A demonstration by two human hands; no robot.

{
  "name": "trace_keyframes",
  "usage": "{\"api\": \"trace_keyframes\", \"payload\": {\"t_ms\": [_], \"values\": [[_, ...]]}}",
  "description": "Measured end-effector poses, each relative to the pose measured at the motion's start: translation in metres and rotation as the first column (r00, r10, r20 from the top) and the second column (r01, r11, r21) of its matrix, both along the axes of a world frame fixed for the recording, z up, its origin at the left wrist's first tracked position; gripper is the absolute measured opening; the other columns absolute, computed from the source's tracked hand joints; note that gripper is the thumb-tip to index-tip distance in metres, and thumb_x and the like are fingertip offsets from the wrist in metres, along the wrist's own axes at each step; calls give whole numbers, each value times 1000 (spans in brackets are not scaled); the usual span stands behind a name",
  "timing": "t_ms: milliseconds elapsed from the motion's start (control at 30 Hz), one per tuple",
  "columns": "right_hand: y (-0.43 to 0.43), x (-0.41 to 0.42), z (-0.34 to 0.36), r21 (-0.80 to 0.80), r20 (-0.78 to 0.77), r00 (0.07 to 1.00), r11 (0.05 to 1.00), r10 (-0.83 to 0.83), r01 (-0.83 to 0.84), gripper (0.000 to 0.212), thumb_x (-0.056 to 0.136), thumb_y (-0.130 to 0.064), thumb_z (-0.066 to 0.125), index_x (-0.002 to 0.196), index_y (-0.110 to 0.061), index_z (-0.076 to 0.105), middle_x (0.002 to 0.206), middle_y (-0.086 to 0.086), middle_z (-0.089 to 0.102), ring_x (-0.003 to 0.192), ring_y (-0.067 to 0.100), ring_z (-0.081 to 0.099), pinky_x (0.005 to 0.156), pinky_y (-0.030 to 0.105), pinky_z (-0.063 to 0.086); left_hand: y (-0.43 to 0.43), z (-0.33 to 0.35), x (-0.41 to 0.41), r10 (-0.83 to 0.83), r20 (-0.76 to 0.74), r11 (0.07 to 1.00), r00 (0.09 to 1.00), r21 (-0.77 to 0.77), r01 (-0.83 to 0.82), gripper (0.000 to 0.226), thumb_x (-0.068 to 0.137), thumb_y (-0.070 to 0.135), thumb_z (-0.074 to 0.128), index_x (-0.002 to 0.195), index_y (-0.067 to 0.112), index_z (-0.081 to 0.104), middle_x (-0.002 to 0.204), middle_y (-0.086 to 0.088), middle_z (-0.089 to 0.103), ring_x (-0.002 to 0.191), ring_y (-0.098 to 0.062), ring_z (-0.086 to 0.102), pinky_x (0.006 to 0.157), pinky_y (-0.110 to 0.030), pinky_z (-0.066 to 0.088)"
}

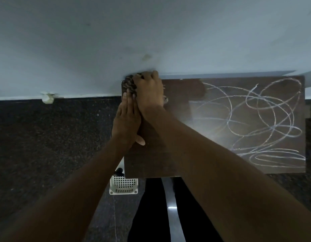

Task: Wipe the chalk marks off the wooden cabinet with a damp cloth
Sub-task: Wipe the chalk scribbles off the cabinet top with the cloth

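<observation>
Plainly, the cloth (129,85) sat at the far left corner of the wooden cabinet (151,159), right where the top met the pale wall (151,32), and only a dark, patterned wad of it showed. The right hand (149,91) covered most of it, fingers curled down over the bunch and holding it against the wood. The left hand (126,119) lay flat along the cabinet's left edge just beside it, fingers straight and pressed together, thumb pointing off toward the near side; whether its fingertips touched the cloth could not be told. The cloth looked soft and light, likely to fold and creep under a stroke, so a gathered grip from above with the palm bearing down seemed the best hold, and being damp it would probably drag a little on the wood. The left part of the top looked bare and dark, with a hazy smear at its border, while looping white chalk marks (255,119) covered the right part out to the far edge, so much of the wiping appeared to remain. Beyond the cabinet lay a dark speckled floor (46,137), a white plastic grille (124,185) by the near left corner, and the person's black trousers (151,215) below.
</observation>
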State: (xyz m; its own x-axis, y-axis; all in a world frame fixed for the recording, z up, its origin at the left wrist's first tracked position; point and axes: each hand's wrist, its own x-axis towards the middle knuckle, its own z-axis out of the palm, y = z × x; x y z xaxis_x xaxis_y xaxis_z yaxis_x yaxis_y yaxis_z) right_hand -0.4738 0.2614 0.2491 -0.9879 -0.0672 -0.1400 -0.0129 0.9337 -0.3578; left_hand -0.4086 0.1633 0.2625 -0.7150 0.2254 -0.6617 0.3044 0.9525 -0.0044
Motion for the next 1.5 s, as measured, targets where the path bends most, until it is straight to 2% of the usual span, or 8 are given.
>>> {"api": "trace_keyframes", "payload": {"t_ms": [233,400,600,800,900,1167,1400,1500], "values": [[54,18,-1,48,-63,992,993,106,-103,42,88,-3,55,129,-9,61,124,19,58,115,39,50,82,45,47,-4,1,1,-19,-23,999,1000,43,20,171,45,67,88,152,-11,-21,160,-32,-27,153,-42,-19,128,-45,2],[140,33,-8,112,-99,993,991,-66,77,46,72,2,59,116,-10,67,108,21,63,98,44,54,70,44,49,-4,2,0,-39,-12,999,999,23,39,172,45,71,86,152,-11,-21,159,-33,-28,152,-43,-20,127,-47,-3],[218,41,-4,223,-53,965,939,-256,262,37,79,4,60,110,-13,68,111,19,63,101,41,51,67,39,42,0,7,-1,-59,-27,998,998,5,59,172,44,71,85,153,-8,-22,159,-32,-29,152,-42,-20,124,-45,-6],[193,40,-4,94,-68,912,908,-404,409,38,78,0,57,108,-16,71,107,14,63,104,37,49,77,37,45,4,9,-4,-91,0,992,996,89,91,173,40,57,94,154,0,-23,162,-19,-32,152,-35,-24,116,-39,-8],[161,58,-3,32,-31,956,956,-291,292,36,84,-5,66,116,-20,70,113,12,62,106,34,48,81,38,48,6,12,-4,-87,3,993,996,84,87,172,41,53,95,155,0,-24,162,-18,-34,152,-34,-25,115,-39,-4],[91,158,6,-37,58,998,999,29,-27,60,60,2,78,115,-19,69,116,10,62,100,34,55,80,42,51,12,15,-4,-85,41,995,996,63,82,171,44,47,97,154,-2,-25,160,-20,-35,151,-37,-26,122,-48,8],[113,197,-5,-78,15,995,992,98,-96,55,63,-2,63,115,-18,69,117,10,63,94,36,57,75,42,54,5,9,-6,-88,43,991,995,106,83,173,40,52,96,155,1,-24,160,-17,-36,150,-33,-28,123,-47,5],[134,174,-5,-89,52,998,995,-31,36,56,62,3,70,115,-17,70,113,11,63,98,32,52,77,41,53,5,9,-6,-89,41,989,995,119,84,174,39,52,96,155,0,-22,161,-18,-35,150,-35,-27,122,-47,3]]}}
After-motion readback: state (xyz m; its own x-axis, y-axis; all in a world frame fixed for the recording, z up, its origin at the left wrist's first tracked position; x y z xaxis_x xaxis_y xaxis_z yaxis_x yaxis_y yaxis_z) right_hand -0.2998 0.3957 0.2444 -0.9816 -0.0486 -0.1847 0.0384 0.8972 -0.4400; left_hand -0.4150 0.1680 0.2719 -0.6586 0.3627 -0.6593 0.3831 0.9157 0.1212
